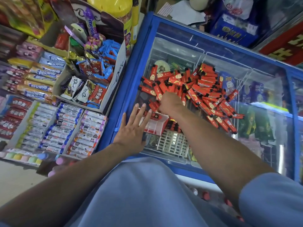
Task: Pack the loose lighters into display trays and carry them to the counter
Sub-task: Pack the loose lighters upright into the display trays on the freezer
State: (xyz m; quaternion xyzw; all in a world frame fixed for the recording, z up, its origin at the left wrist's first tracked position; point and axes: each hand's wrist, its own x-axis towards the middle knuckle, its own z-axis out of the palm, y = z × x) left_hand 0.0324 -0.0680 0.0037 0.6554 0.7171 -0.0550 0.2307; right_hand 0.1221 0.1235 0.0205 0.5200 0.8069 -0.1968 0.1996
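Loose red lighters [201,90] piled mid freezer lid [180,45]. Red display tray [157,126] near lid's front-left corner, w/ white grid tray [173,143] beside it. Left hand [133,126] flat, fingers spread, on tray's left end. Right hand [170,102] curled at pile edge; grip unclear.

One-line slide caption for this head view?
Right hand reaches into the red lighter pile on the freezer lid; left hand rests flat beside the display tray.

Lighters [201,89] lie heaped on the freezer lid [180,46], right of candy boxes [68,125].
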